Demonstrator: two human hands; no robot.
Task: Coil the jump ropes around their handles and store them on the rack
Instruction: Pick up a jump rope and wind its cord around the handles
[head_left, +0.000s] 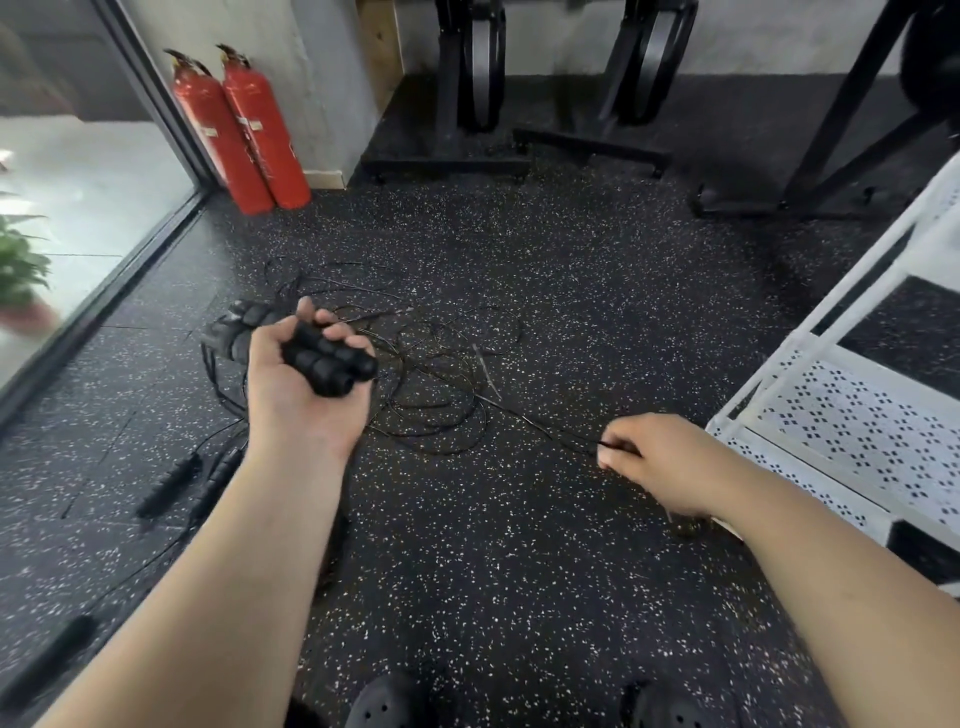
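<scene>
Two black handles (332, 364) lie side by side in the left hand (298, 384), which is palm up with fingers and thumb curled round them. I see the pair held above the speckled floor (519, 545), left of centre.

Right hand (660, 462): fingers bent, thumb and fingertips pinching a thin black rope (540, 421), low and near the rack (852, 415).

From that pinch the rope runs up and left into a loose tangle (441, 384) of loops on the floor, between the two hands. I cannot tell which loop leads to the held handles.

Behind the left hand a dark bundle (234, 327) rests on the floor, too blurred for me to make out. Left of the left forearm, spare handles (169, 486) lie on the floor with thin rope beside them.

Rack: white, with perforated shelves, at the right edge.

Background: two red extinguishers (244, 135) stand against the wall, a plant (21, 270) shows beyond the glass, and black machine frames (467, 104) stand at the far wall.

Bottom edge: two dark shoes (384, 701).
</scene>
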